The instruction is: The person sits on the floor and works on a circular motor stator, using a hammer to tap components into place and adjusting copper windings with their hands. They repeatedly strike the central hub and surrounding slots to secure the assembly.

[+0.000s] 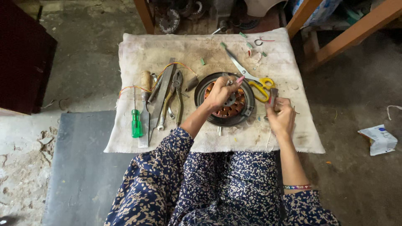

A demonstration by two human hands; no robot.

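Observation:
A round motor stator (228, 109) with copper windings lies on a dirty white cloth (138, 50). My left hand (220, 92) hovers over it, fingers pinched on a small pink piece near the rim. To the right of the stator, my right hand (280, 118) grips a small dark tool or piece; a thin thread hangs below it. Yellow-handled scissors (256, 82) lie just behind the stator, between my two hands.
Left on the cloth lie a green-handled screwdriver (136, 122), a flat metal file (162, 94), pliers (177, 94), a wrench and a wooden-handled tool (145, 80). Wooden frame legs (354, 33) stand at back right. Crumpled paper (379, 139) sits on the concrete floor at right.

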